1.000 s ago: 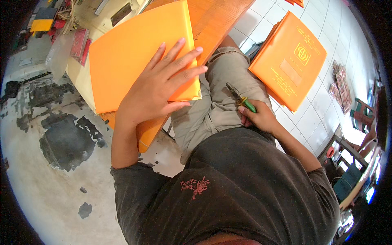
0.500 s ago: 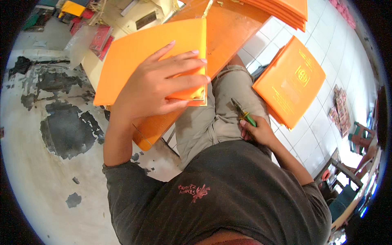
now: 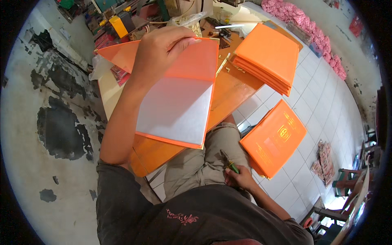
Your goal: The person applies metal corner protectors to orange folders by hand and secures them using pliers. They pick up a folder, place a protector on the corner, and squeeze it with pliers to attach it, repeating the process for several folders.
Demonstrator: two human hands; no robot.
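Note:
An orange folder (image 3: pixel 175 110) lies opened on the wooden table in front of me, its pale inner side and orange flap showing. Gold metal pieces sit on several of its corners. My left hand (image 3: pixel 159 53) pinches the raised far edge of the folder, thumb and fingers closed on it. Over my lap, my right hand (image 3: pixel 239 178) is wrapped around pliers (image 3: pixel 233 167) with green handles, their jaws pointing away from me. Part of the folder is hidden behind my left hand and forearm.
A stack of orange folders (image 3: pixel 267 53) stands at the table's far right. More orange folders with gold print (image 3: pixel 275 139) lie to the right of my leg. Tools and small gold pieces clutter the wooden table (image 3: pixel 228 96). Pink bundles (image 3: pixel 294 16) line the far wall.
The folder was closed under my spread left hand; now it is open, with that hand gripping its far edge. My right hand still holds the pliers. The view has shifted.

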